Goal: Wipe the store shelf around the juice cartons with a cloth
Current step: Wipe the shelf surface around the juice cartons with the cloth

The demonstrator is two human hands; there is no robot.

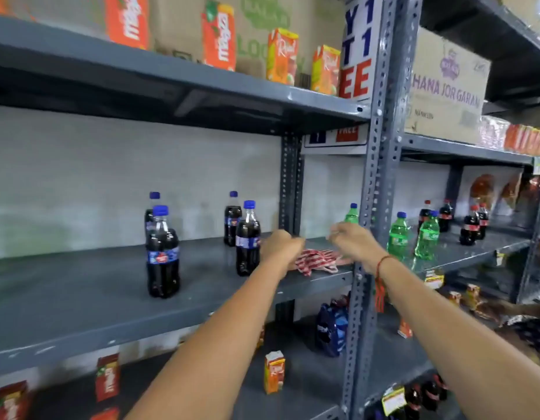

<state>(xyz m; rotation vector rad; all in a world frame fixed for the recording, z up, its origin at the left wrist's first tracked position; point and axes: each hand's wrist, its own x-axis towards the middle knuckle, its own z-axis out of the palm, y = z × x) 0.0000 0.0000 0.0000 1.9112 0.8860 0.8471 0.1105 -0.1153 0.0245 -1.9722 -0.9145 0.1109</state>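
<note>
Two bare hands reached over the middle grey shelf [80,301]. Left hand [279,247] curled into a loose fist just above the red-and-white striped cloth [315,262]; right hand [352,241] half-curled over the cloth's far end, red thread [380,265] tied at the wrist. Could not tell whether either set of fingers actually pinched the fabric. Cloth lay bunched on the shelf's front right part, close to the perforated upright [370,207], just right of a dark cola bottle [247,237].

Four dark cola bottles with blue caps and blue labels stood on that shelf, the nearest one [162,253] well left of the hands; label text too blurred to read. Green soda bottles [399,234] beyond the upright, then red-capped cola bottles [470,225] further right.

Up on the top shelf [202,77]: orange juice cartons marked "maaza" [218,34], and yellow-orange cartons marked "Real" [282,56]. Behind them a brown box with faded green print. White sign [355,50] on the upright showing blue "Y 1", "T 1" and red "EE"; a smaller tag below it reading "FREE". Cardboard box [447,89] to the right printed "HANA JOR GARAN" in purple.

On the bottom shelf, a small orange carton [274,372] stood upright, with red cartons [107,377] to the left, script blurred.
</note>
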